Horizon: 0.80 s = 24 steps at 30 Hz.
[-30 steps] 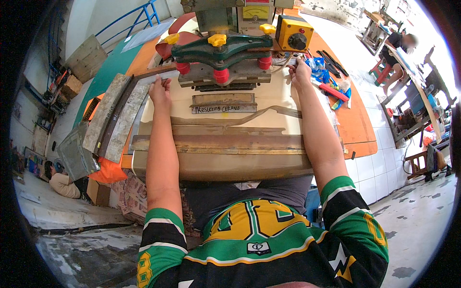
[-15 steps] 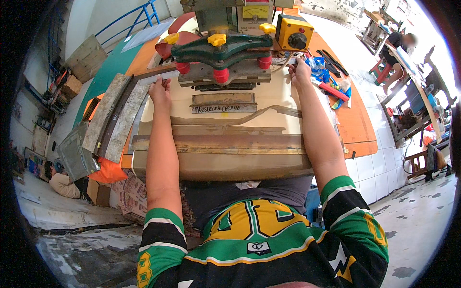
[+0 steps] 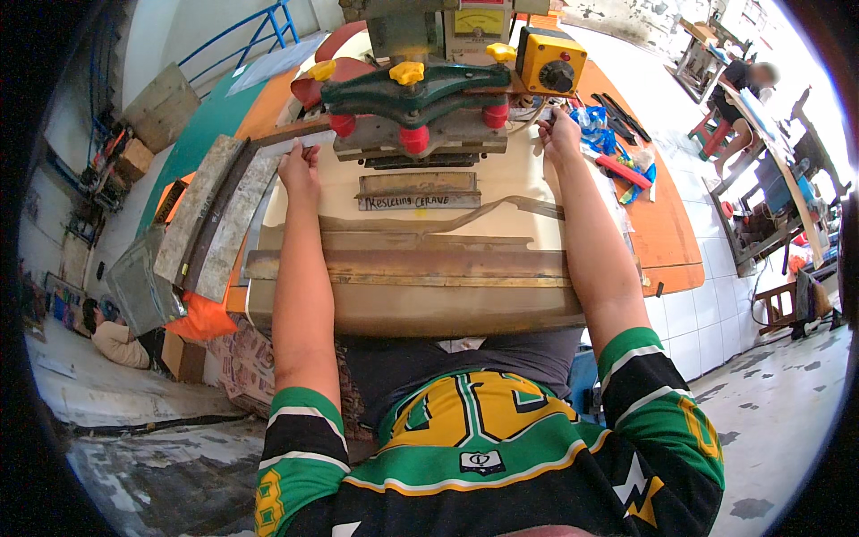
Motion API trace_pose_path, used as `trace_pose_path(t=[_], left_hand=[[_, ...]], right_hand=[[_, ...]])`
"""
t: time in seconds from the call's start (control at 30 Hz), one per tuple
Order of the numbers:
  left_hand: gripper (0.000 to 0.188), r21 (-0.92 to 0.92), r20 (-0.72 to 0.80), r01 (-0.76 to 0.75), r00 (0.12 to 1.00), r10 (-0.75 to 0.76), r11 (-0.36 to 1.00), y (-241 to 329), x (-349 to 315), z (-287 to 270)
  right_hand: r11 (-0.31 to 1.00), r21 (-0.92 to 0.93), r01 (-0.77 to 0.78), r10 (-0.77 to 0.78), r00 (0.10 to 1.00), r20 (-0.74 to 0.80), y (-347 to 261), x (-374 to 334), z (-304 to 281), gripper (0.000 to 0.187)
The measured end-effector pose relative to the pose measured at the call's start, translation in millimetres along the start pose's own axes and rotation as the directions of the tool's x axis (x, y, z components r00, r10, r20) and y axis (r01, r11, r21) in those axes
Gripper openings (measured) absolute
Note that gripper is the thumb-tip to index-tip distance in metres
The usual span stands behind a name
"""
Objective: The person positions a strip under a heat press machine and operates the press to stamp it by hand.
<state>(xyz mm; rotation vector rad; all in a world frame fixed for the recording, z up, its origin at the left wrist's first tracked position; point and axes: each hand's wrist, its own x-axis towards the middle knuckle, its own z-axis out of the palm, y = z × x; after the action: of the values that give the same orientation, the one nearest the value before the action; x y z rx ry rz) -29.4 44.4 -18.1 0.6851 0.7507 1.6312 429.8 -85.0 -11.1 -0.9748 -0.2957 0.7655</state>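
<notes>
Head view: the green press head (image 3: 416, 89) sits between both hands (image 3: 301, 170) (image 3: 560, 136).

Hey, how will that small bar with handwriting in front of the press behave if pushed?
The bar is probably stiff: its edges run straight. It seems unlikely to roll, being long and angular. It may slide easily, since the cream surface around it looks smooth.

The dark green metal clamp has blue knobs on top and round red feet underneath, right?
Not blue: in the head view, the dark green metal clamp has yellow, lobed knobs on top, and round red feet underneath.
</notes>
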Motion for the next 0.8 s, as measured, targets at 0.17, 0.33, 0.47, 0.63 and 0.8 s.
trace_pose_path(t=[0.17,0.33,0.47,0.63,0.8], left_hand=[[0.014,0.029,0.003,0.004,1.0,-0.004,1.0,-4,4,-1],[0.014,0.037,0.006,0.001,1.0,-0.001,0.999,-1,0,-1],[0.013,0.029,0.013,-0.014,1.0,0.013,0.999,-2,-6,9],[0.013,0.036,0.025,-0.025,0.999,0.024,0.999,-1,2,-2],[0.016,0.008,-0.009,-0.006,1.0,0.006,1.0,-2,0,0]], right_hand=[[1.0,0.004,-0.022,0.022,1.0,-0.006,0,4,-2,0.017],[1.0,-0.008,-0.019,0.019,1.0,-0.01,-3,-6,4,0.015],[1.0,-0.013,0.001,-0.001,1.0,0.013,-5,-3,-3,0.015],[1.0,-0.007,-0.022,0.022,1.0,0.013,-5,-10,4,0.014],[1.0,-0.01,-0.015,0.015,1.0,-0.004,-6,-9,3,0.014]])
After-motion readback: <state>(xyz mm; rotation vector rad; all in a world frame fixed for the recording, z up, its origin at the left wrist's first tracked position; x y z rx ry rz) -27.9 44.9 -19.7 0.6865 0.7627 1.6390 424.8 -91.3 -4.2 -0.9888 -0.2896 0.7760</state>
